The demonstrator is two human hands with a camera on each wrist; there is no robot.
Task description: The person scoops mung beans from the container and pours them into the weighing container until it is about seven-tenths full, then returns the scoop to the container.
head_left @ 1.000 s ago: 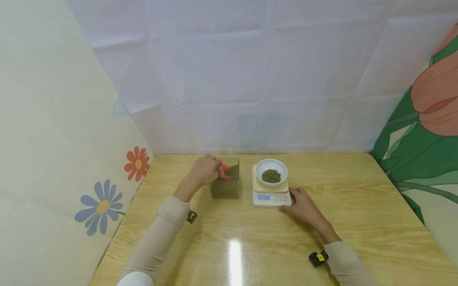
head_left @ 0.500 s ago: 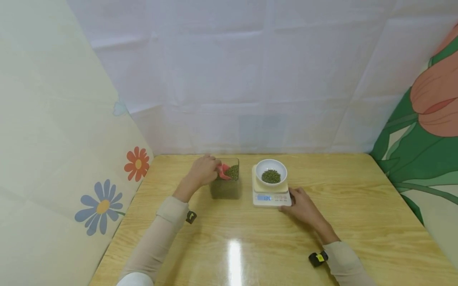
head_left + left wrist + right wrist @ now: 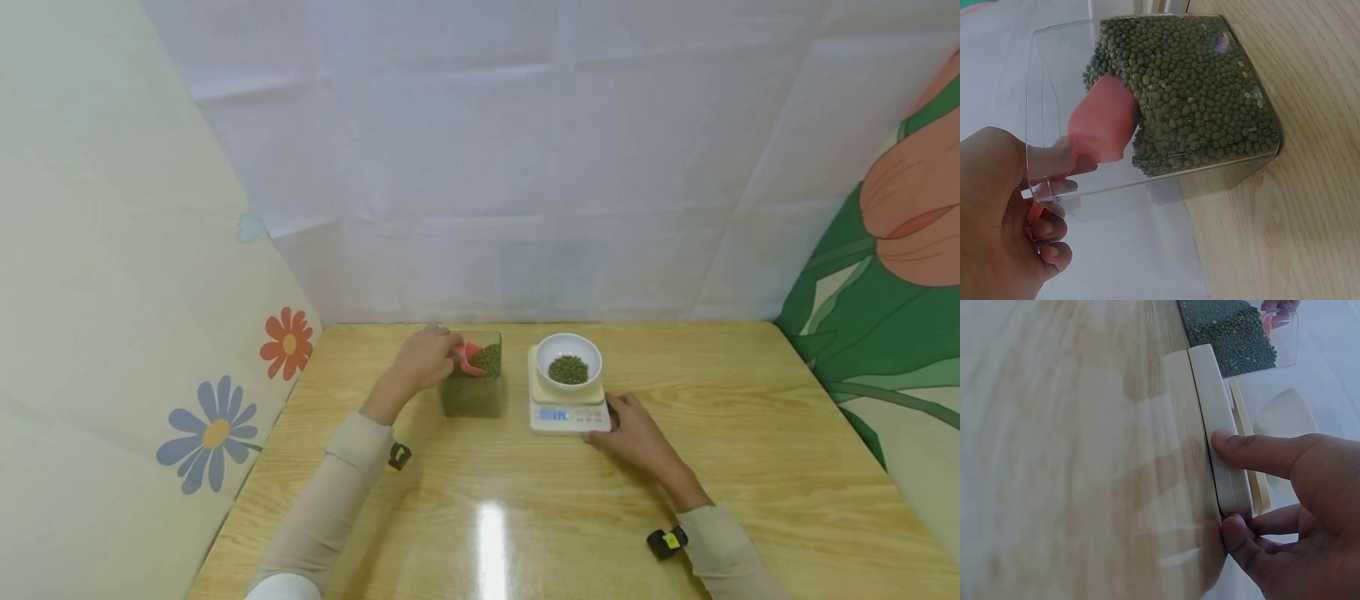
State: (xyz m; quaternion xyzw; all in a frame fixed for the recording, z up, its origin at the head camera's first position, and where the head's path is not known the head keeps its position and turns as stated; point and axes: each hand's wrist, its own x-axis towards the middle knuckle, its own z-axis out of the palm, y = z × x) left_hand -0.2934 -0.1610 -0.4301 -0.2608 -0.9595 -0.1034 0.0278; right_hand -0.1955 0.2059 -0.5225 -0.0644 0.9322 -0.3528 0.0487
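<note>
Left hand (image 3: 426, 357): fingers curled tight round the handle of the red plastic scoop (image 3: 1104, 122). Scoop's inside the clear square plastic container (image 3: 472, 402), against the small round green beans (image 3: 1191, 94); container sits 9 o'clock of the white rectangular plastic scale (image 3: 572, 422). My right hand (image 3: 637, 433) pinches the scale's 4 o'clock corner. White round bowl (image 3: 567, 342) of beans at its 12 o'clock end.
</note>
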